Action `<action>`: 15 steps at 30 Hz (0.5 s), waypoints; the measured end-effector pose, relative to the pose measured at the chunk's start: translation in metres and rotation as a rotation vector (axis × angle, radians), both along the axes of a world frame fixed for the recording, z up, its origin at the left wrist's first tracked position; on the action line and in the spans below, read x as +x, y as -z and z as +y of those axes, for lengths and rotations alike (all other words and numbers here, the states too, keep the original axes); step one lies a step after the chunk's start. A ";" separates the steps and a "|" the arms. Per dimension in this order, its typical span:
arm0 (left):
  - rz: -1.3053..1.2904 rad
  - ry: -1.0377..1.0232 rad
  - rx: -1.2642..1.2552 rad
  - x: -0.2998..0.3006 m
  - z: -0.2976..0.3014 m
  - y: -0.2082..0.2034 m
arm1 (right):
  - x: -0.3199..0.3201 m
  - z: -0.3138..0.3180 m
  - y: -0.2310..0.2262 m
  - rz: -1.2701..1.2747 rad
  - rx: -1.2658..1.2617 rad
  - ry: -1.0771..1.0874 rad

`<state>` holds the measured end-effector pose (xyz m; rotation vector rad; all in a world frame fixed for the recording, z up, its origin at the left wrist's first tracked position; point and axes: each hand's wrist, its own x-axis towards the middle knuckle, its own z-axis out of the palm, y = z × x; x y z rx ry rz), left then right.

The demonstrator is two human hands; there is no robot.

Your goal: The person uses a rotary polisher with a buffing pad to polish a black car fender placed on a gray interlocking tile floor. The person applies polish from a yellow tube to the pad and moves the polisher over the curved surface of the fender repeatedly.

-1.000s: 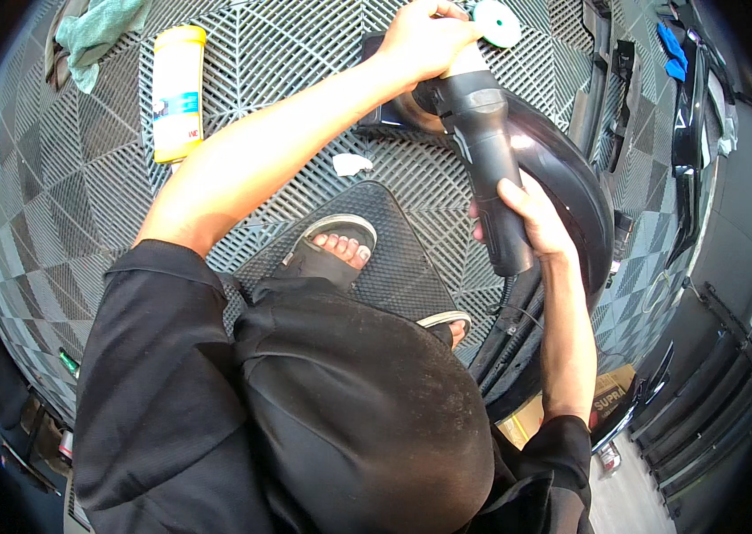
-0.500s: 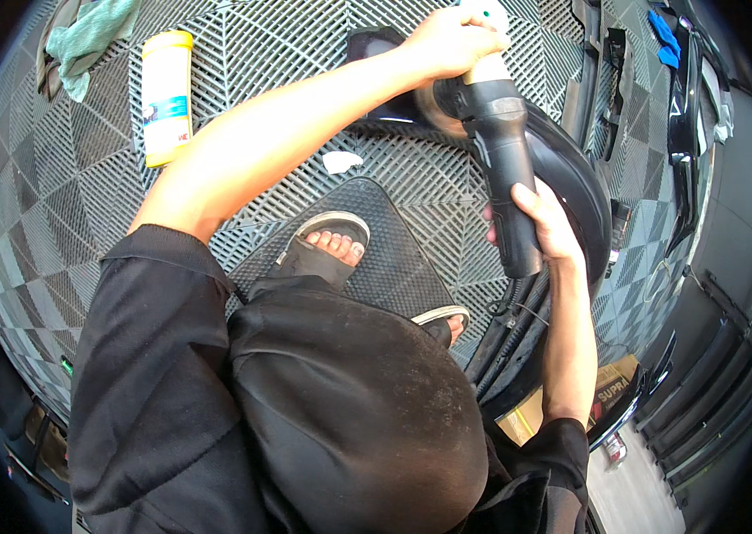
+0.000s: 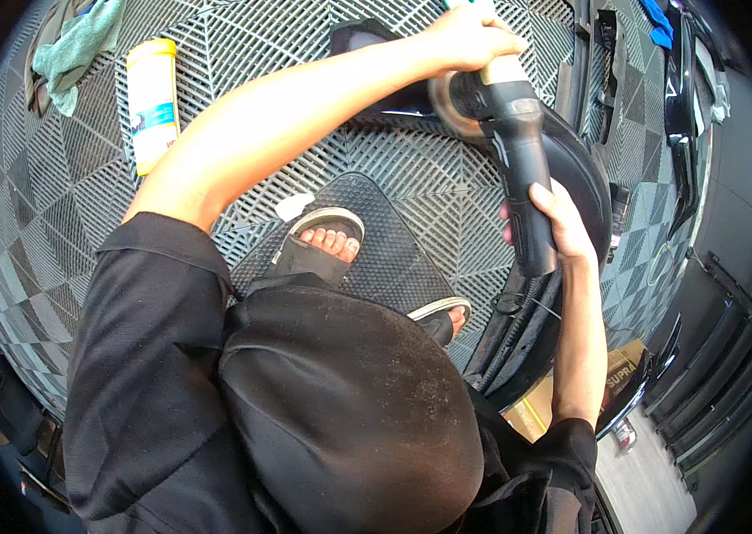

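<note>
A black power polisher (image 3: 527,160) with a round pad (image 3: 454,105) is in both my hands; the pad is blurred, as if spinning. My left hand (image 3: 476,40) is closed over the pale front end of the polisher, at the top of the view. Lower down, my right hand (image 3: 563,222) wraps the black body near its rear end, thumb on top. The polisher is over a glossy black curved car panel (image 3: 576,165), the pad near its inner edge. Whether the pad touches the panel is hidden.
A yellow-lidded white canister (image 3: 153,107) stands or lies at the left, beside a green cloth (image 3: 78,55). A white scrap (image 3: 294,206) is by my sandalled foot (image 3: 327,240) on a black mat (image 3: 385,231). Dark trim strips (image 3: 607,80) and a cardboard box (image 3: 536,405) are on the right.
The polisher and both hands have moved slightly right and down in view. The white scrap has slid toward my foot. The canister and cloth appear shifted a little left as the view moves.
</note>
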<state>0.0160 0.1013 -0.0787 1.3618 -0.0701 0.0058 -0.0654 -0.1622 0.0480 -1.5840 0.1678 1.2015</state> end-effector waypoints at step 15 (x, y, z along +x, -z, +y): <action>0.208 -0.132 0.055 -0.062 0.089 -0.027 | -0.014 0.076 0.024 0.129 0.142 -0.088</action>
